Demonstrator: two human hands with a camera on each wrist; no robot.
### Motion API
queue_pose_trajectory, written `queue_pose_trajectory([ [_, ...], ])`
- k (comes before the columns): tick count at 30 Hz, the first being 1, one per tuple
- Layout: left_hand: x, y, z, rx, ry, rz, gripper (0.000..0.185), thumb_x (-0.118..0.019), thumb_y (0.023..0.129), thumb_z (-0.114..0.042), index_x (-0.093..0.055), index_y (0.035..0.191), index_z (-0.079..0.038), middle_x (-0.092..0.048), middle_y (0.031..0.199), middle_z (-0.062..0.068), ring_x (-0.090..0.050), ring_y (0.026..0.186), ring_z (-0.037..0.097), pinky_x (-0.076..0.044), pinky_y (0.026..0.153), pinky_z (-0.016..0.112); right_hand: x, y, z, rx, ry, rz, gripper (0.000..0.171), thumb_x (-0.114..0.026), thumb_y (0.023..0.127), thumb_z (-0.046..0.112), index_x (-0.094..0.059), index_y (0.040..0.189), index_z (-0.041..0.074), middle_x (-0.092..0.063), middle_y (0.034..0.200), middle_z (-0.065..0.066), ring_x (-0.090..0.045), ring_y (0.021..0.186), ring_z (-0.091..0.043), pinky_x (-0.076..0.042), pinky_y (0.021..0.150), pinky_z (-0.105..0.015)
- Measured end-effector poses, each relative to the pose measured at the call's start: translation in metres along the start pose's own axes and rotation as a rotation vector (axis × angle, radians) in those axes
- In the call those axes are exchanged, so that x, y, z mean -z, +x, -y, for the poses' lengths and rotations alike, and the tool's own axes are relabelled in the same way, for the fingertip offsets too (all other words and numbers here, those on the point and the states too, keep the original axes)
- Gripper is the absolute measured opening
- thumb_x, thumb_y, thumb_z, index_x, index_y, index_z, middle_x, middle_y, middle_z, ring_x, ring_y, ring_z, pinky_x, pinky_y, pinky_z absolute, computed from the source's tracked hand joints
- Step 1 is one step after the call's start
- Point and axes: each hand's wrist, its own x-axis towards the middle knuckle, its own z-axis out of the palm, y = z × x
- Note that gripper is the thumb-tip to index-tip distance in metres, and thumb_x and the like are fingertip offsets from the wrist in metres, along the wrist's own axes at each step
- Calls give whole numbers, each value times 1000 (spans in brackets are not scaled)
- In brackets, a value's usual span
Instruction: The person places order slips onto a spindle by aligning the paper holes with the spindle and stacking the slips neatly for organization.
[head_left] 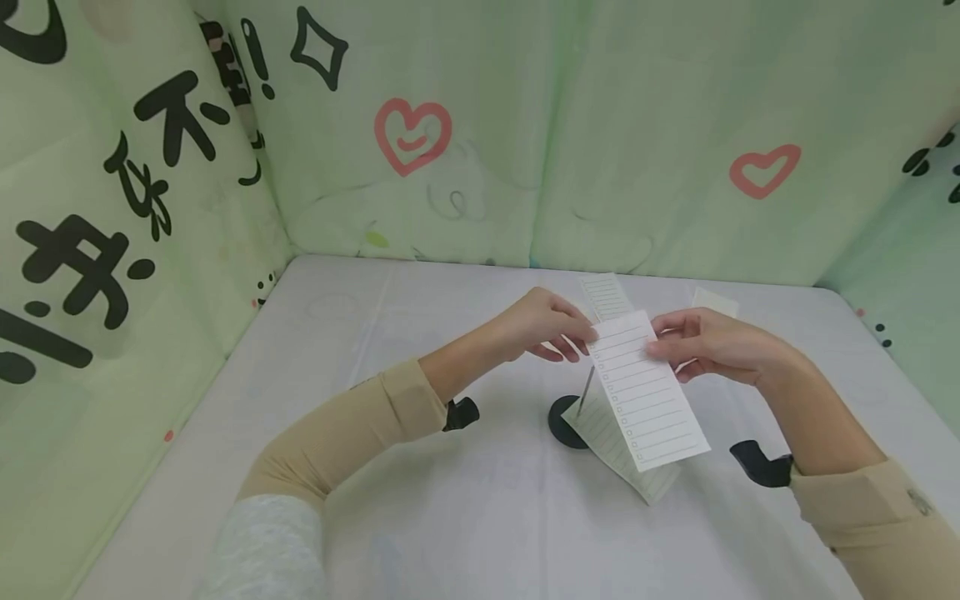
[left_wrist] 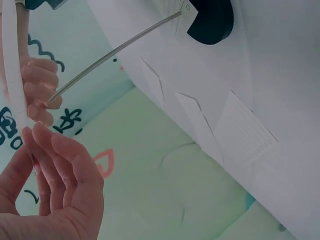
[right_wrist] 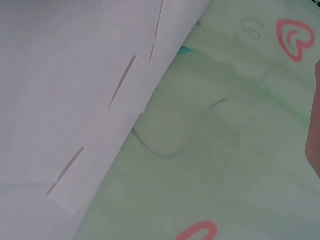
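In the head view, a white checklist slip [head_left: 652,400] with ruled lines and small boxes hangs tilted between both hands. My left hand [head_left: 551,325] pinches its upper left edge; the right hand [head_left: 712,343] grips its right edge between thumb and fingers. Below stands a paper spike with a black round base [head_left: 558,423] and a thin metal rod [left_wrist: 115,51]. Another lined slip [head_left: 606,446] lies low on the rod, over the base. The left wrist view shows the rod's pointed tip close to the right hand's fingers. Only a sliver of the right hand [right_wrist: 314,125] appears in the right wrist view.
Towards the table's back edge lie a lined slip [head_left: 602,292] and a pale slip [head_left: 715,302]. The right wrist view shows several slips along that edge, one being a blank-looking slip [right_wrist: 75,185]. A green printed curtain [head_left: 480,167] encloses the white table [head_left: 450,533].
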Motion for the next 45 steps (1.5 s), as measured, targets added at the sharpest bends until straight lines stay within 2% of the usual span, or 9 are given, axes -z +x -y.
queue_pose_trajectory([
  [8,3,-2,7,23,-81,-35,9,-67,83,-13,-69,88,-6,-68,77,8,-66,72,23,-53,69,32,-3,-16,-12,61,43,57,20,-49,92,3,-62,103,14,-68,96,-2,-66,82,-19,-53,65,-33],
  [12,3,-2,11,31,-124,-45,11,-67,83,-15,-68,90,-6,-68,79,7,-66,73,23,-53,67,29,-6,-24,-20,60,46,52,19,-51,91,3,-62,103,14,-69,95,-1,-66,83,-19,-54,68,-35],
  [17,4,-3,16,49,-192,-66,13,-67,83,-15,-67,92,-7,-69,80,7,-65,66,16,-53,76,35,-8,-31,-30,67,14,39,20,-50,92,3,-63,102,14,-69,93,0,-65,79,-15,-52,63,-29],
  [20,4,-3,19,67,-212,-72,13,-67,82,-15,-67,93,-7,-69,82,8,-65,66,16,-53,76,35,-7,-34,-36,55,-28,11,19,-50,92,5,-64,100,15,-69,91,1,-63,76,-14,-50,61,-27],
  [25,2,-6,21,91,-209,-51,13,-67,82,-16,-67,92,-8,-70,83,8,-66,68,17,-53,67,29,-4,-42,-42,52,-75,-42,20,-49,93,6,-65,96,16,-69,87,3,-61,72,-15,-50,62,-29],
  [28,1,-8,23,94,-211,-23,12,-66,83,-15,-67,92,-6,-70,82,7,-65,68,17,-52,67,29,-2,-47,-46,74,-72,-47,21,-48,93,4,-65,94,15,-68,85,3,-60,70,-16,-51,62,-30],
  [34,-3,-11,30,97,-176,44,14,-64,84,-15,-67,93,-5,-70,83,7,-65,71,17,-52,71,31,1,-51,-54,120,-45,1,25,-46,94,1,-65,95,16,-68,87,4,-60,70,-14,-51,62,-29],
  [40,-8,-9,37,91,-164,67,13,-64,85,-15,-67,93,-5,-70,84,7,-65,70,17,-52,79,37,4,-51,-62,152,19,85,28,-42,94,-1,-65,97,15,-69,90,3,-61,71,-10,-50,62,-27],
  [45,-11,-9,39,83,-157,72,13,-63,85,-15,-67,93,-6,-70,82,6,-65,70,16,-53,71,31,4,-49,-67,145,13,91,29,-41,95,-1,-65,97,15,-69,91,2,-62,72,-11,-50,63,-28],
])
